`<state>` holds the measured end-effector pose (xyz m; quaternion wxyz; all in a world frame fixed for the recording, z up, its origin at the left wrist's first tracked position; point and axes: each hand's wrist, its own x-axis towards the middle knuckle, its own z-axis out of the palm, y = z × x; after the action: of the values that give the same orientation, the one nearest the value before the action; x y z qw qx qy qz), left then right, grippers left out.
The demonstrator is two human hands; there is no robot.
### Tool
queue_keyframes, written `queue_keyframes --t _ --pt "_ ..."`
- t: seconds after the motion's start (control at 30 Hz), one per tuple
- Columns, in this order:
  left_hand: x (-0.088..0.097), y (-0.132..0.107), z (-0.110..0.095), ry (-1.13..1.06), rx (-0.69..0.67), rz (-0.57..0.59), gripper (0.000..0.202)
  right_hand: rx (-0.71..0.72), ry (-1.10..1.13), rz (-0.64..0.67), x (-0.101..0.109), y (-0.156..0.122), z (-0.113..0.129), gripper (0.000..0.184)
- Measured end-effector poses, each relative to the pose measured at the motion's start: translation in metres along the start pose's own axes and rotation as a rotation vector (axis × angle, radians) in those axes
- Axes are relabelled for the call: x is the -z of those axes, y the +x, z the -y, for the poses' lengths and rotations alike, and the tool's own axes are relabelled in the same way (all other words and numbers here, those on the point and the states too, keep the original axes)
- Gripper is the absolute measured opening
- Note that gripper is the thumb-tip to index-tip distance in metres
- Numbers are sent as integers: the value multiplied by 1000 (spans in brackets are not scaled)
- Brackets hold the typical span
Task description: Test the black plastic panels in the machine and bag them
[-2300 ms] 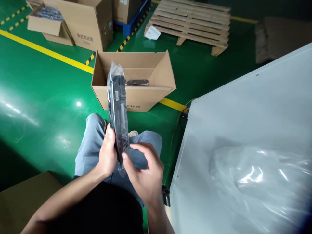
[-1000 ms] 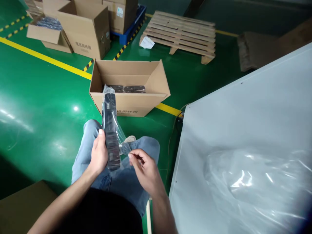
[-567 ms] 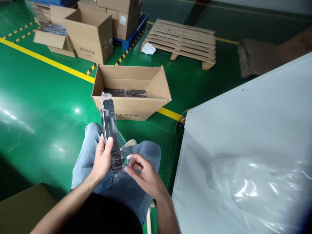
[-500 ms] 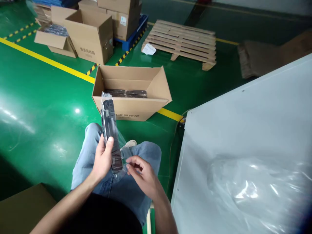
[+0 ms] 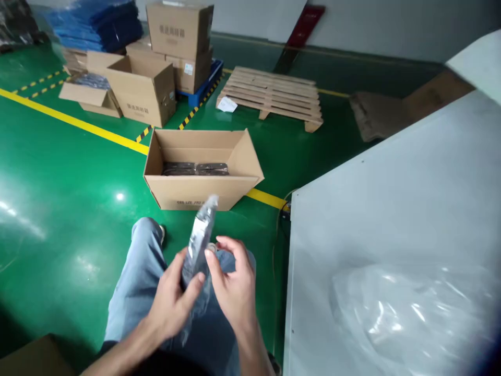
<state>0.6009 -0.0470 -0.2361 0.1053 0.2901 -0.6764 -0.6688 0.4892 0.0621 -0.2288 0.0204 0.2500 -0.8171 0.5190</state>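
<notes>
Over my lap, my left hand [image 5: 174, 292] is wrapped round a long dark part [image 5: 195, 250] sealed in a clear plastic bag [image 5: 206, 214]. The wrapped part stands tilted, its narrow side towards me and its upper end leaning right. Thumb and bent forefinger of my right hand [image 5: 235, 282] are at the bag's right edge, in a pinch. How much film lies between those fingertips is hard to make out. Beyond my knees an open cardboard box [image 5: 199, 190] holds several similar dark wrapped parts [image 5: 195, 168].
At right stands a pale grey table [image 5: 336, 219] with clear plastic bags [image 5: 403, 308] on it. Further off are a wooden pallet [image 5: 270, 94], an open carton [image 5: 136, 96], stacked cartons [image 5: 178, 31] and blue sheets [image 5: 94, 26]. A cable [image 5: 276, 250] runs along the floor by the table.
The wrapped part has turned from its broad face to its narrow side and now leans right. My right hand has moved up along the bag. The view has tilted up.
</notes>
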Motion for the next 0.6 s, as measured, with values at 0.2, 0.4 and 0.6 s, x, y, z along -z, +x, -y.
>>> queue_keyframes --t 0.2,0.4,0.6 --pt "-13 -1 3 22 26 118 49 -61 -48 -70 -11 0 -15 24" --pt "2 -6 3 -243 323 -10 60 -288 199 -48 0 -4 -33 40" --pt "10 -9 13 -148 286 94 60 -216 115 -94 4 0 -21 37"
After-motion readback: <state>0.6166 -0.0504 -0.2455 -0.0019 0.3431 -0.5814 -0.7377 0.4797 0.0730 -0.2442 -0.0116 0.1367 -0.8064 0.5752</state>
